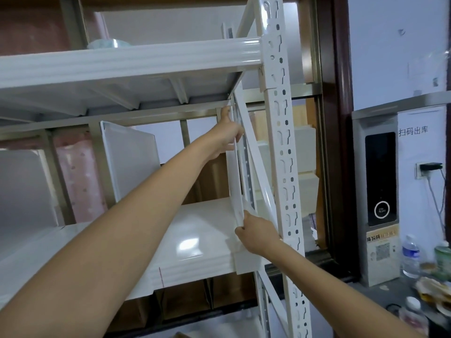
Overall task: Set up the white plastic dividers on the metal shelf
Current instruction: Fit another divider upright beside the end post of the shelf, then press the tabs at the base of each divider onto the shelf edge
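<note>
**Divider fitting, right end of shelf bay: in progress**

Item 1: metal shelf, white, glossy deck, with a perforated front upright at its right end and a second deck overhead.

Item 2: white plastic divider in hand, standing upright at the far right of the bay, just beside the diagonal brace of the end frame. Its lower end sits at the deck's front right corner; whether it is fully seated cannot be told.

Item 3: left hand, raised, fingers curled round the divider's front edge near the top, thumb pointing up toward the overhead deck.

Item 4: right hand, low, fingers wrapped round the divider's bottom front corner.

Item 5: fitted divider, upright mid-bay, untouched. A further white panel stands at the left edge of view, apparently a third.

Status, as judged: 2 dividers look placed; the third is being positioned and likely needs pressing home. Dividers remaining beyond this cannot be told.

Sundry: water bottle and wall scanner unit, right of the rack.
</note>
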The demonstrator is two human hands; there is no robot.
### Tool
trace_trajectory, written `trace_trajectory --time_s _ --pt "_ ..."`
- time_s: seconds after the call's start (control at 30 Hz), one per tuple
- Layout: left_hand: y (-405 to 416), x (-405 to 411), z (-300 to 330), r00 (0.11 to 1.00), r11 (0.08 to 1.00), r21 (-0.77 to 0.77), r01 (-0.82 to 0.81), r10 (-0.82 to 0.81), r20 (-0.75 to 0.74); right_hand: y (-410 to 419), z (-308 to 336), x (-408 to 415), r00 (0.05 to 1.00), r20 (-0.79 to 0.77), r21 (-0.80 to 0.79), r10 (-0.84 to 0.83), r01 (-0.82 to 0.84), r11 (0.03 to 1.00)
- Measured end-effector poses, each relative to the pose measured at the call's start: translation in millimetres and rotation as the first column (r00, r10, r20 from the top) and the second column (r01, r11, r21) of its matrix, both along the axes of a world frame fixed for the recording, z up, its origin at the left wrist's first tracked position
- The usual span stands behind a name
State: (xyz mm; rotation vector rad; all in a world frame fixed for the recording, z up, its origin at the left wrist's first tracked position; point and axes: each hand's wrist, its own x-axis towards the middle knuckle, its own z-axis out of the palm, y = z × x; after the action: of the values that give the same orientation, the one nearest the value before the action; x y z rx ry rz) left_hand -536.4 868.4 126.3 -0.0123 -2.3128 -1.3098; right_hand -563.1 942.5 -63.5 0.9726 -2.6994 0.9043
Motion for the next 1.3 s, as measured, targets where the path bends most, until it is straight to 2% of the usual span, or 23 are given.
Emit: trace_trajectory --time_s 0.1,0.2,0.3,0.4,0.5,0.6,0.67,0.73,0.83,0.9,0.97,1.03,1.1,1.3 --pt "0 7 -3 0.999 0.998 -0.054 -0.038 0.036 -0.038 1 -1 3 1.0 -0.019 0.003 -0.013 0.013 1.0" --pt "-2 12 -24 0.987 0.974 -0.166 -0.152 0.139 -0.084 -2 -4 2 0.999 -0.04 -0.007 -0.021 0.02 1.0" --pt "-2 17 -68 0.975 0.918 -0.33 -0.219 0.217 -0.044 -5 -7 0 0.996 -0.069 0.012 -0.048 0.049 0.999" --pt "-2 23 -119 0.969 0.887 -0.402 -0.225 0.245 -0.002 -5 -8 -2 0.991 -0.123 0.039 -0.048 0.053 0.998" --pt "-3 30 -158 0.975 0.915 -0.366 -0.173 0.211 0.068 -4 -6 4 0.967 -0.246 0.217 -0.072 0.127 0.968" --pt "-5 38 -173 0.977 0.954 -0.277 -0.112 0.157 0.146 -3 -4 11 0.956 -0.262 0.231 -0.131 0.194 0.953" --pt "-13 46 -173 0.973 0.946 -0.316 -0.072 0.136 0.185 -6 -2 17 0.961 -0.213 0.219 -0.178 0.224 0.95" --pt "-26 60 -171 0.975 0.921 -0.389 -0.032 0.114 0.19 -10 -3 22 0.962 -0.151 0.163 -0.229 0.253 0.954" --pt "-51 94 -171 0.986 0.886 -0.464 -0.005 0.083 0.147 -25 -13 34 0.944 -0.01 -0.126 -0.331 0.327 0.937" --pt "-75 120 -173 0.992 0.865 -0.502 -0.021 0.08 0.097 -43 -19 54 0.908 0.042 -0.307 -0.416 0.408 0.86" --pt "-105 145 -175 0.995 0.849 -0.526 -0.052 0.087 0.043 -65 -21 80 0.86 0.047 -0.417 -0.508 0.479 0.773" --pt "-138 171 -177 0.994 0.831 -0.548 -0.095 0.104 -0.014 -88 -19 107 0.84 0.047 -0.469 -0.54 0.496 0.731" --pt "-171 199 -182 0.989 0.801 -0.581 -0.144 0.122 -0.077 -110 -19 132 0.838 0.008 -0.465 -0.546 0.487 0.74" --pt "-276 283 -212 0.937 0.691 -0.633 -0.35 0.245 -0.25 -173 -37 205 0.917 -0.235 -0.427 -0.321 0.199 0.882"
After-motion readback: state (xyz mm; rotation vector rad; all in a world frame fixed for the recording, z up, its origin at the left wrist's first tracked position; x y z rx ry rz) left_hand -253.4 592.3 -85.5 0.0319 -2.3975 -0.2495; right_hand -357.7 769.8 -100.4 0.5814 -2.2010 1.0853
